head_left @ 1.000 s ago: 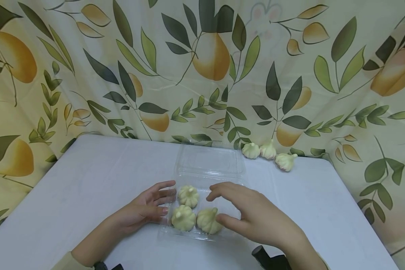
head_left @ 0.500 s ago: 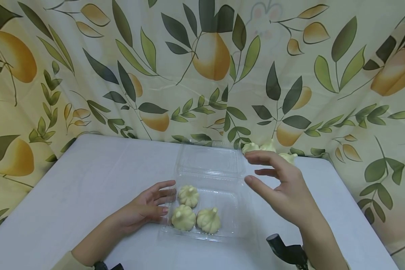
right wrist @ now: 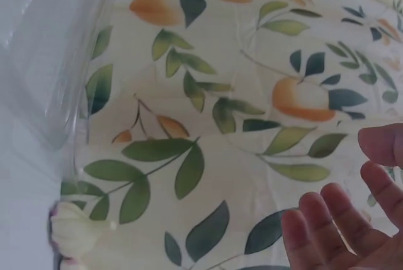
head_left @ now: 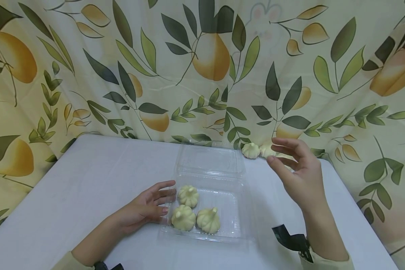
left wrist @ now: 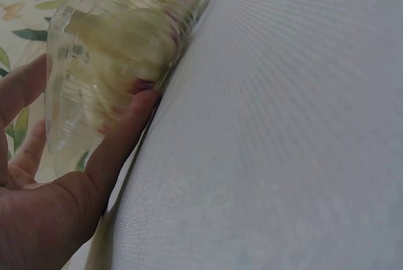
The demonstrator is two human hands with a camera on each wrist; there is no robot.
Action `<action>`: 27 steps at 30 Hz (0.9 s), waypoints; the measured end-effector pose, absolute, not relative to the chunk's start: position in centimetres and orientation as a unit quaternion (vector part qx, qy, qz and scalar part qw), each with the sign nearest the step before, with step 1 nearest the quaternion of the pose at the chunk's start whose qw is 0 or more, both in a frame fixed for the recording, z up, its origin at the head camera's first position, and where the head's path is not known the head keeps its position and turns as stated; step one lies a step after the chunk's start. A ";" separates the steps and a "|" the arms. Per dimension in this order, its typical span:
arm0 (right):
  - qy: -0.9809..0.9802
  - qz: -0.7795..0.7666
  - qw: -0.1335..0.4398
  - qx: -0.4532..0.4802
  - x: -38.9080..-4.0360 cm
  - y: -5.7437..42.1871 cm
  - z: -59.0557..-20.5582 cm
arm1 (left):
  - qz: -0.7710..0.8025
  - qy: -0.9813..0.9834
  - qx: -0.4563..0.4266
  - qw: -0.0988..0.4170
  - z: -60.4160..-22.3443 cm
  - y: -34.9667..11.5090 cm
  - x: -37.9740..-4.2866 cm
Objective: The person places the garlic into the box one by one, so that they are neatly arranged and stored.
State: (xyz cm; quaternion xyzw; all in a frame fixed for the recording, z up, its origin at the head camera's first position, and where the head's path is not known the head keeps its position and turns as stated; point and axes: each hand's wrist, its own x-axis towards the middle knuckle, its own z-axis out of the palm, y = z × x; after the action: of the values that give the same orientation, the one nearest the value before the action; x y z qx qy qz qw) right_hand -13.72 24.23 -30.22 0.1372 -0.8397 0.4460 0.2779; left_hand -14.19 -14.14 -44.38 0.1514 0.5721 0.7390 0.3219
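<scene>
A clear plastic clamshell box [head_left: 219, 234] lies with its lid [head_left: 210, 161] folded back. Three pale garlic bulbs [head_left: 183, 218] sit in its left half and front. My left hand [head_left: 143, 210] rests against the box's left wall, fingers fairly straight; in the left wrist view its thumb [left wrist: 123, 135] touches the plastic near the tabletop. My right hand [head_left: 298, 170] is raised at the back right, fingers loosely bent and thumb apart, holding nothing. It overlaps the loose garlic there in the head view: one bulb [head_left: 251, 150] shows whole, one [head_left: 266, 150] partly, and a third is mostly hidden.
A white-covered table [head_left: 121, 161] bears the box and garlic. Behind it hangs a cream curtain [head_left: 175, 90] printed with fruit and leaves. The loose bulbs lie along the table's back edge. A black wrist mount [head_left: 291, 240] sticks out beside the right forearm.
My right hand has moved from over the box, near the front right bulb, back and to the right, to the loose garlic. The left hand, box and bulbs stay put.
</scene>
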 end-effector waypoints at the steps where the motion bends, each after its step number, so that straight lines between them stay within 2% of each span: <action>1: -0.840 0.449 0.276 0.133 -13.9 24.5 -30.3 | 0.739 0.572 0.151 0.322 -44.4 -14.1 -14.2; 8: -0.835 0.469 0.269 0.103 -15.2 25.8 -31.3 | 0.741 0.569 0.155 0.321 -44.5 -14.1 -14.2; 27: -0.828 0.489 0.270 -0.048 -18.0 29.2 -34.2 | 0.742 0.568 0.149 0.322 -44.5 -14.2 -14.2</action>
State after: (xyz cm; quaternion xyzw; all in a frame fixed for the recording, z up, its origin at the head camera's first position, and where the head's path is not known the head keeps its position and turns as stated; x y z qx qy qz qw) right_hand -18.04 29.23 -34.18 -0.0482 -0.8281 0.4888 0.2703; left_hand -14.17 -14.15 -44.48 0.1493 0.5685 0.7423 0.3218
